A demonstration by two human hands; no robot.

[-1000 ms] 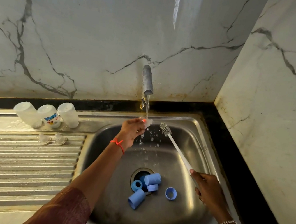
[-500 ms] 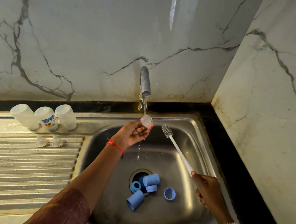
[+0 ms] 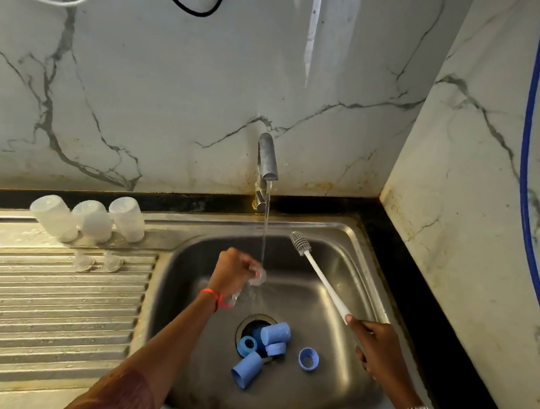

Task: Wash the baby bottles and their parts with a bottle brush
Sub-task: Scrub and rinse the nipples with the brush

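My left hand (image 3: 232, 273) pinches a small clear teat (image 3: 260, 275) under the water running from the tap (image 3: 267, 159). My right hand (image 3: 376, 350) grips the white handle of the bottle brush (image 3: 317, 276), whose grey bristle head points up toward the back of the sink (image 3: 354, 256). Several blue caps and rings (image 3: 265, 348) lie around the drain. Three clear bottles (image 3: 88, 220) stand upside down at the back of the draining board, and two clear teats (image 3: 98, 262) sit in front of them.
The ribbed steel draining board (image 3: 35, 304) spreads to the left of the sink. Marble walls close in the back and the right side, with a blue hose (image 3: 526, 190) down the right wall and cables hanging at the top left.
My left hand has dropped lower in the stream and turned over with the teat. The brush in my right hand has barely moved.
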